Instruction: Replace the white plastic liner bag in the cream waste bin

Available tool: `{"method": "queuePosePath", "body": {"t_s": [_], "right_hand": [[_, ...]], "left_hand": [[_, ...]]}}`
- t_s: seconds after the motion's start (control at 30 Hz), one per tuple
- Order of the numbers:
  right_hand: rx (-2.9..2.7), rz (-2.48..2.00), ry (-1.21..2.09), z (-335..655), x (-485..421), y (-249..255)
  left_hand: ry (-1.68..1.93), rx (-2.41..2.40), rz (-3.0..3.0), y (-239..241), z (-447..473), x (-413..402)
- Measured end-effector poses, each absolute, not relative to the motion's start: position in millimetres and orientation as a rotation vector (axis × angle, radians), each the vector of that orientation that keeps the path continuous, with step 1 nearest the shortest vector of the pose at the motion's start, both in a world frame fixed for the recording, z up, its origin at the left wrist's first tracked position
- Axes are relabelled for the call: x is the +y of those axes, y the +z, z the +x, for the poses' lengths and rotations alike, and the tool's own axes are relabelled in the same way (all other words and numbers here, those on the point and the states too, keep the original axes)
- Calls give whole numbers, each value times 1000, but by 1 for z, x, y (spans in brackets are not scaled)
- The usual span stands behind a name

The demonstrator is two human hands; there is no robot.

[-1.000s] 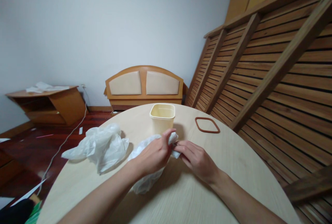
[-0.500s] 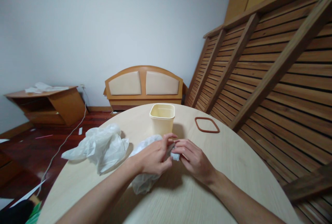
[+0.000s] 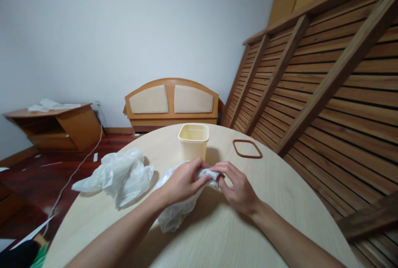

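Note:
Both hands meet over the middle of the round pale wooden table (image 3: 280, 201). My left hand (image 3: 182, 183) is closed on the top edge of a crumpled white plastic bag (image 3: 174, 214) that lies under it. My right hand (image 3: 236, 187) pinches the same edge of the bag from the right, fingertips almost touching the left ones. Just behind the hands stands a cream square plastic container (image 3: 193, 140), open and upright. A brown rubber seal ring (image 3: 247, 148) lies flat to its right.
A second crumpled white plastic bag (image 3: 118, 175) lies on the table's left side. Slatted wooden bed frames (image 3: 326, 81) lean close along the right. Beyond the table are a padded headboard (image 3: 172, 103), a low wooden cabinet (image 3: 56, 125) and a white cable (image 3: 74, 172) on the dark floor.
Both hands have lifted the bag's edge slightly and shifted their pinch on it; the right fingers now curl higher over the edge. Container, ring and second bag stay put.

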State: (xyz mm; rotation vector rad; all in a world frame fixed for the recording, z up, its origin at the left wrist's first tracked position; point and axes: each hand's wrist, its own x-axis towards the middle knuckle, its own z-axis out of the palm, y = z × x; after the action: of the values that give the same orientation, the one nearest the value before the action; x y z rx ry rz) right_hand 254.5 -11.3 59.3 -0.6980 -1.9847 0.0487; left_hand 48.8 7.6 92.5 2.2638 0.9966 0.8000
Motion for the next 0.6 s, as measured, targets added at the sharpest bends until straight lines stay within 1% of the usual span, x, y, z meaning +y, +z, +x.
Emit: {"method": "queuePosePath", "body": {"t_s": [0.17, 0.4, 0.6], "right_hand": [[-2073, -643, 67, 256, -13, 57], [-1991, -643, 128, 256, -8, 56], [-1976, -766, 161, 259, -8, 58]], "left_hand": [[920, 930, 2067, 88, 50, 12], [797, 891, 2068, 95, 51, 8], [717, 935, 2180, 95, 51, 5]]}}
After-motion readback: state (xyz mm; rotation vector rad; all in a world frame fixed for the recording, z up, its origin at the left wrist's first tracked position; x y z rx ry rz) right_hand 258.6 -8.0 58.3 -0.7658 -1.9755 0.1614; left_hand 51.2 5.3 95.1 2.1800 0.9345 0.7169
